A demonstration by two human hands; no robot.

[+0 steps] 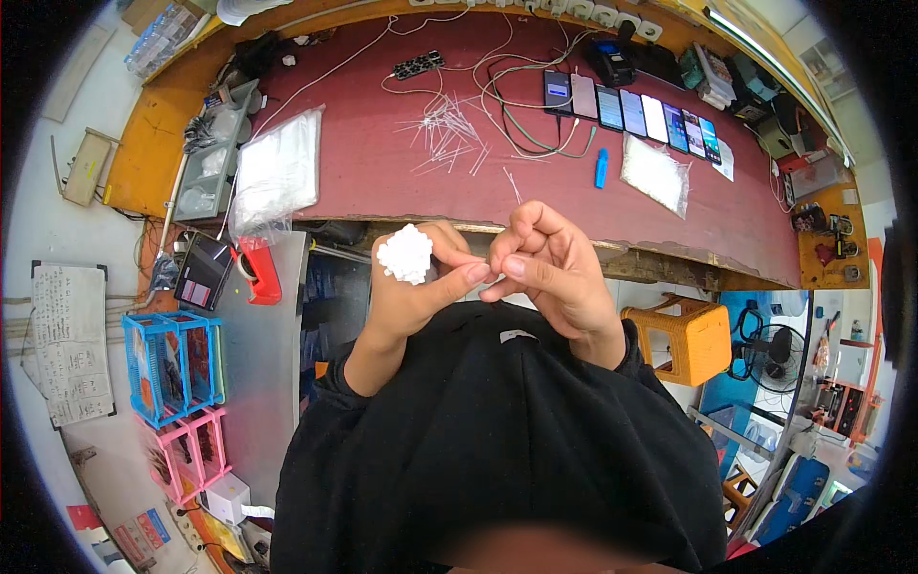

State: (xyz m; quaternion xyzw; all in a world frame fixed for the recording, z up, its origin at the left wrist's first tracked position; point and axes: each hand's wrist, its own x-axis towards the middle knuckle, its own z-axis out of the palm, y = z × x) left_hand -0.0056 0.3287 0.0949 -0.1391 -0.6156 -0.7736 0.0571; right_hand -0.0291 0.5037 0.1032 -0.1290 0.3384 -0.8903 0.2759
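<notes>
Fingers of the left hand (394, 301) are wrapping around a white bundle (405, 254), its knobbly end facing upward toward the camera; the left thumb is pointing across toward the right hand (566, 279). Right thumb and forefinger are bending close together just beside the left thumb's tip; cannot tell whether they are pressing on each other or pinching something thin. Other right fingers are curving loosely. Both hands are hovering near the front edge of the dark red tabletop (363, 187), the bundle sitting inside the left grip.

Beyond the hands, thin white strips (448, 134) are lying in a loose, crisscrossing pile. Left of the pile, a clear bag (279, 163) with white contents is resting flat. To the right, a smaller bag (655, 175) is lying near a blue stick-shaped object (601, 168). Behind these, a row of phones (632, 113) is lying side by side, several screens glowing. Off the tabletop, a yellow stool (703, 342) is standing at right, near a black fan (776, 356).
</notes>
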